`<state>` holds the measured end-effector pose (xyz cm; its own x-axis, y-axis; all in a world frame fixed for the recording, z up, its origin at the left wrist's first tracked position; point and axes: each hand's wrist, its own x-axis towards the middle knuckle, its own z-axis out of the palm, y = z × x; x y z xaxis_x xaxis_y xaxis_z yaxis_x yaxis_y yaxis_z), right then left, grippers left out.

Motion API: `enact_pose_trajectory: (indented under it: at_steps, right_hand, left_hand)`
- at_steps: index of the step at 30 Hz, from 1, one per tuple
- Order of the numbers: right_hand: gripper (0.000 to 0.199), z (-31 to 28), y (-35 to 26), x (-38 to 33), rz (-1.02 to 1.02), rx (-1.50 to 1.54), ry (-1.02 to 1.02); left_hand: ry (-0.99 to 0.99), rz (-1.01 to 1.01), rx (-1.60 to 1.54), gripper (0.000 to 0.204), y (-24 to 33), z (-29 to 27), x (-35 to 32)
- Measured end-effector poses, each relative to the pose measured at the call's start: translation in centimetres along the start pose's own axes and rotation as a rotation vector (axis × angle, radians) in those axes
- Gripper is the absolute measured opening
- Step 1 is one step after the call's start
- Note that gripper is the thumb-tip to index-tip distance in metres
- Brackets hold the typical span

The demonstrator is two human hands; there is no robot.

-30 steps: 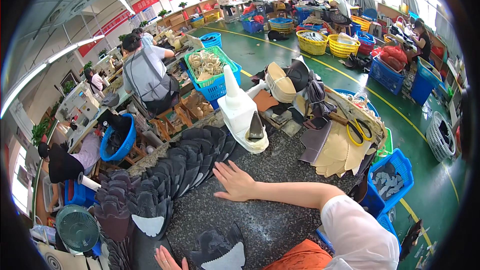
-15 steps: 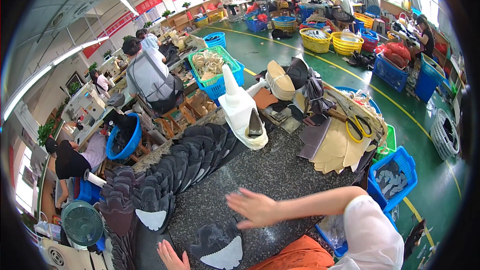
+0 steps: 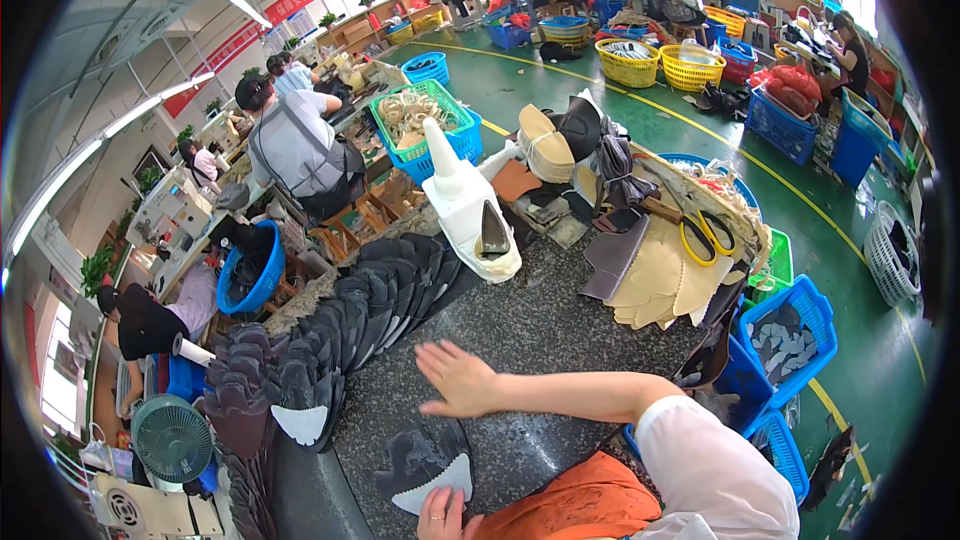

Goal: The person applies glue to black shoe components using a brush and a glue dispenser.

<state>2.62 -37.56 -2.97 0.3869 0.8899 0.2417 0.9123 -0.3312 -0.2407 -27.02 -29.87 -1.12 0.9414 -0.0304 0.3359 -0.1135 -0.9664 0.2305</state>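
Observation:
A dark fabric piece with a white, zigzag-edged panel [image 3: 440, 480] lies on the speckled dark tabletop [image 3: 560, 340] right before me. At its lower edge is my left hand [image 3: 447, 517], fingers stretched out at the white panel; I cannot tell whether they press on it. Above the piece my right hand [image 3: 457, 380] hovers or rests flat, fingers extended and holding nothing. To the left, overlapping dark cut pieces [image 3: 375, 295] fan out in a long row, the front one showing a white panel [image 3: 300, 424]. A white glue container with a cone-shaped top [image 3: 455, 205] stands beyond my right hand.
Tan cut sheets [image 3: 660, 275] and yellow-handled scissors [image 3: 705, 240] lie at the table's right. A blue basket of grey scraps [image 3: 790, 340] stands beside it. A green fan [image 3: 168, 440] is at lower left. People sit working at the left and far benches.
My left hand has moved right, onto the lower edge of the white-panelled piece. My right hand has shifted left and away from me. The whole view has moved slightly.

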Motion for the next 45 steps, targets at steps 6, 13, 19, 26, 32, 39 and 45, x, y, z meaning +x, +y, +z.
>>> enact_pose_trajectory:
  at_steps: [6,13,19,26,32,39,45]
  right_hand:
    - [0.084,-3.3,-0.6,-3.0,-0.189,0.031,-0.067]
    - [0.091,-1.1,5.8,5.0,0.196,-0.095,-0.061]
    - [0.095,-0.5,0.6,-1.8,-0.038,0.038,-0.108]
    - [0.092,-1.9,-0.1,-1.6,0.018,-0.098,-0.023]
    - [0.098,-0.7,2.2,5.0,0.257,-0.159,-0.025]
    - [0.093,-0.6,-3.9,-2.8,-0.187,-0.044,-0.106]
    - [0.090,0.6,1.8,4.9,0.092,-0.133,0.043]
  left_hand:
    - [-0.021,-0.129,0.051,0.048,-0.3,-0.4,1.1]
    - [0.156,-0.331,-0.017,0.037,0.6,-7.1,1.9]
    - [0.496,-0.660,0.373,0.034,-0.2,-15.4,4.0]
    - [-0.005,-0.600,0.393,0.047,-4.9,-7.7,-0.7]
    - [0.101,-0.475,0.315,0.039,-3.2,-0.3,-1.3]
    - [0.183,-0.476,0.314,0.042,-3.3,-0.5,-3.2]
    - [0.162,-0.510,0.289,0.045,-2.9,-0.3,-1.1]
